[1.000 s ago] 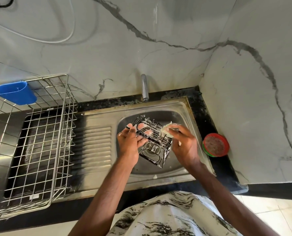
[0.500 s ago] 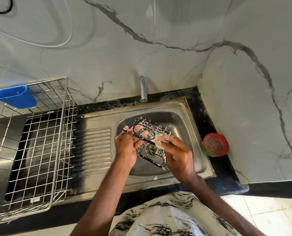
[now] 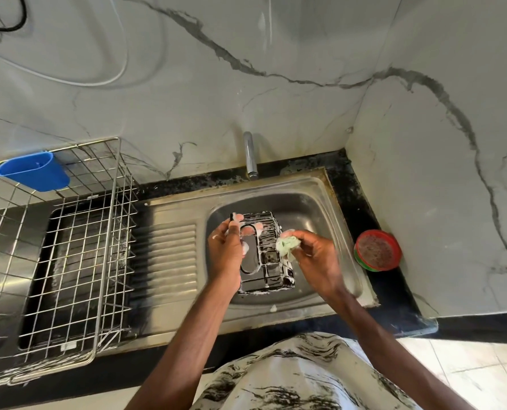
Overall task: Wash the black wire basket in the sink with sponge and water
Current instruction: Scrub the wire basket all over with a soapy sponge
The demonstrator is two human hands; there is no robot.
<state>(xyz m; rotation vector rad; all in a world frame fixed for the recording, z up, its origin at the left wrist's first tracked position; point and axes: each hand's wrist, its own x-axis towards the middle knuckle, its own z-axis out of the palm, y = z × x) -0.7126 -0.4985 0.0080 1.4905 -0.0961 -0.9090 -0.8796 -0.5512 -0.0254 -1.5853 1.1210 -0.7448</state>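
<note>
The black wire basket (image 3: 268,255), streaked with white suds, is held up over the steel sink bowl (image 3: 314,208). My left hand (image 3: 227,253) grips its left side, fingers curled through the wires. My right hand (image 3: 313,257) pinches a soapy green sponge (image 3: 287,242) against the basket's right side. The tap (image 3: 250,155) stands behind the bowl, and I see no water running from it.
A steel wire dish rack (image 3: 69,255) with a blue plastic cup (image 3: 32,171) hooked on its back rim stands to the left. The ribbed drainboard (image 3: 166,255) lies between rack and bowl. A red round container (image 3: 376,251) sits on the black counter at right, near the marble wall.
The basket has been turned in my left hand from a tilted diagonal to lie squarer to me. My right hand with the sponge shifted along its right side.
</note>
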